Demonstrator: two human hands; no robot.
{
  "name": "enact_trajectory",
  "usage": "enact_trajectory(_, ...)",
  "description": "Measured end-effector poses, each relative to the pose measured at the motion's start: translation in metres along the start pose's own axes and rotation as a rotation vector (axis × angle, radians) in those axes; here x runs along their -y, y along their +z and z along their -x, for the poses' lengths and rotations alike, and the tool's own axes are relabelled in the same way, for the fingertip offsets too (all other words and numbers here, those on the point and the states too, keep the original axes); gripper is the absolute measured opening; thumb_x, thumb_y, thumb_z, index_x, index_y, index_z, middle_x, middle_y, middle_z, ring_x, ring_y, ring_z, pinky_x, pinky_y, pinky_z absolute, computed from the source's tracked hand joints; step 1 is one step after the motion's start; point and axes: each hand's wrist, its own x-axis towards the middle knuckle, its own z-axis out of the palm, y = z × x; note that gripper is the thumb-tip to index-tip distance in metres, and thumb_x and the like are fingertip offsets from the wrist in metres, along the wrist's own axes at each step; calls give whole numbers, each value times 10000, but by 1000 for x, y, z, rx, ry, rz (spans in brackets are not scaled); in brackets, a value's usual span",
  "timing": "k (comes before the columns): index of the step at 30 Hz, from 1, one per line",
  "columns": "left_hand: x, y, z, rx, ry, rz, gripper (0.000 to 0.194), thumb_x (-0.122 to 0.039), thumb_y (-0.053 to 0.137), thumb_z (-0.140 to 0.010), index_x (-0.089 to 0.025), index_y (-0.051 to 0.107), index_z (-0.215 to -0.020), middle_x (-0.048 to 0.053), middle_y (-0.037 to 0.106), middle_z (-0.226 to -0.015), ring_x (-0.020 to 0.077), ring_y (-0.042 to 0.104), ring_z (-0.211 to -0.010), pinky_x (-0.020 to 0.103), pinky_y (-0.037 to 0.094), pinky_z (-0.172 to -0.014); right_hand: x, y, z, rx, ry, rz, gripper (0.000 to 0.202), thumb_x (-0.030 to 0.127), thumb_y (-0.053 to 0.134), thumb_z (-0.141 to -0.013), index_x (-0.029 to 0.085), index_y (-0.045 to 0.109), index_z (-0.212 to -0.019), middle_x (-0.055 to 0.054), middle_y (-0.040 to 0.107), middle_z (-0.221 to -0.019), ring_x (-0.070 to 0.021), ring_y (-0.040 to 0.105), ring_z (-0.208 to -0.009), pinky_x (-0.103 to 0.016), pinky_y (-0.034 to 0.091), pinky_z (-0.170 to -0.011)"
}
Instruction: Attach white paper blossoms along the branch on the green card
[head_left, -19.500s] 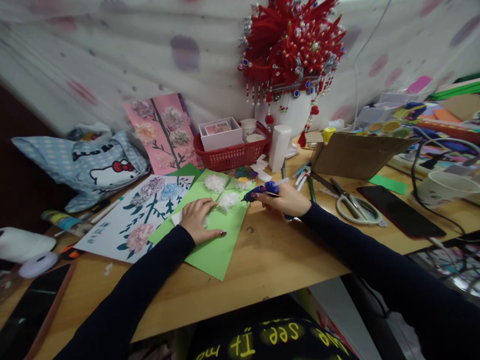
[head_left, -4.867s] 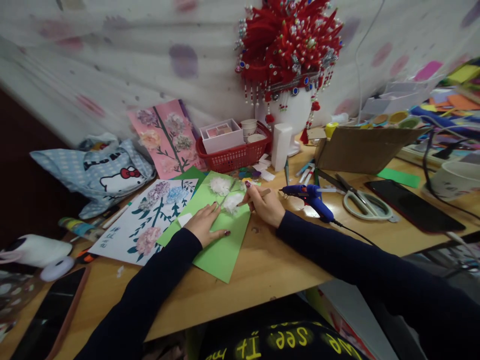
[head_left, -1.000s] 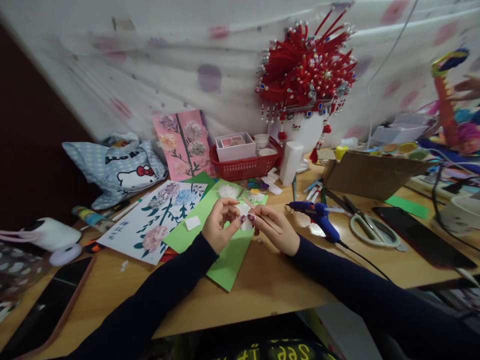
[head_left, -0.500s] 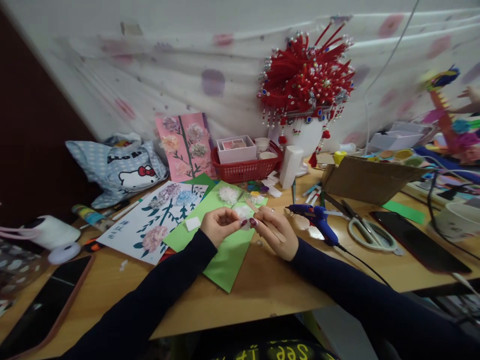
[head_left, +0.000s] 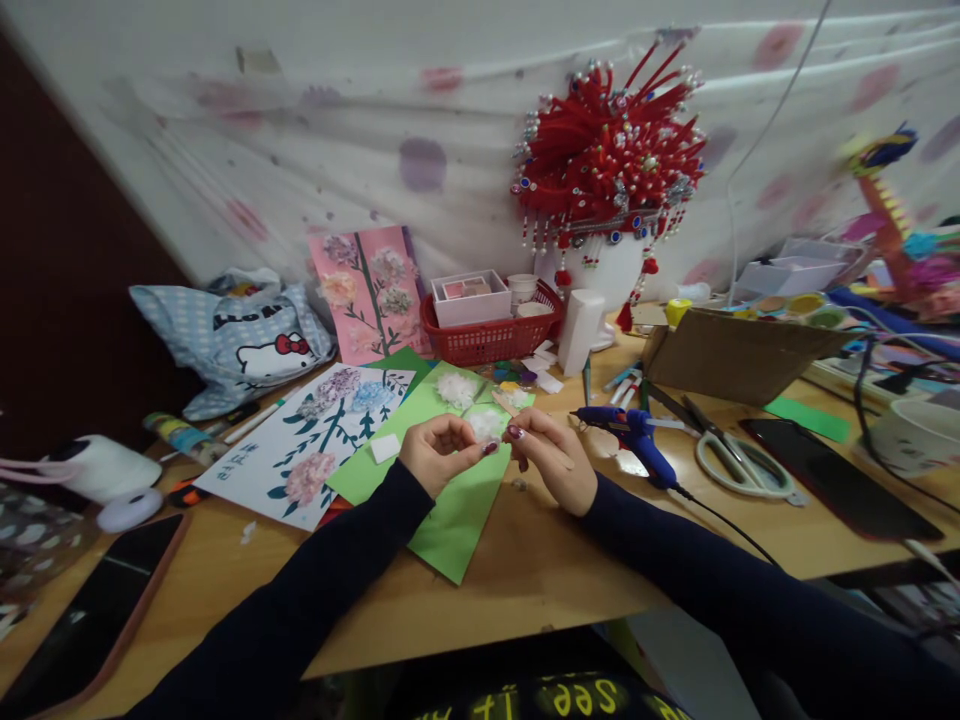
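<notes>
A small white ruffled flower (head_left: 486,424) is pinched between the thumb and fingers of my left hand (head_left: 436,458), over the green card. Just to its right is my right hand (head_left: 561,462), its fingers curled together with the thumb; whatever they hold is too small to make out. A second white flower (head_left: 455,388) lies on the light green card (head_left: 459,530), beyond my hands. By my left fingers sits a small white square of paper (head_left: 386,447). A blue hot glue gun (head_left: 634,440) rests to the right of my right hand.
Scissors (head_left: 742,465) and a dark phone (head_left: 832,480) lie on the right. To the left are a flower picture (head_left: 315,440) and another phone (head_left: 97,600). A red basket (head_left: 487,345) and a red beaded headdress (head_left: 615,160) stand behind, with a cardboard piece (head_left: 742,360) on the right.
My right fingers have moved slightly away from my left fingertips, opening a gap between the hands. The white flower stays in my left hand and shows more.
</notes>
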Motion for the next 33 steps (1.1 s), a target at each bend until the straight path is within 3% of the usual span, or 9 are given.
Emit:
enact_trajectory(8,-1,1,2,0,28,-55,314,-310,809,-588,-144,542,-599,-41,515,-559,60,441,-504,201,372,-504,9,-3,2,29,-87,75,308,375,506,-883,180,492,-645,19,462,-606,-112,458,-569,-257,381,-563)
enact_trajectory(13,-2,1,3,75,73,-160,251,-258,760,-631,-147,537,-602,-32,519,-562,74,457,-528,208,392,-534,16,-2,3,-8,-257,196,311,304,525,-856,192,419,-586,31,400,-582,-105,403,-541,-254,339,-532)
enact_trajectory(16,-3,1,4,97,131,-258,193,-206,709,-650,-148,532,-602,-28,527,-562,77,470,-524,206,401,-535,16,1,5,-27,-319,255,213,271,593,-800,187,485,-636,21,427,-631,-106,420,-550,-243,347,-506)
enact_trajectory(24,-5,2,7,77,380,-523,156,-152,641,-700,-159,534,-587,-22,526,-569,87,484,-525,213,414,-529,14,4,6,-24,-268,230,79,244,604,-775,182,559,-754,6,462,-710,-101,469,-567,-238,416,-505)
enact_trajectory(33,-7,2,8,72,475,-598,177,-154,644,-724,-165,531,-589,-25,538,-570,86,490,-526,214,420,-534,15,3,7,12,-266,246,75,235,567,-797,172,601,-773,-3,481,-707,-108,489,-579,-246,419,-530)
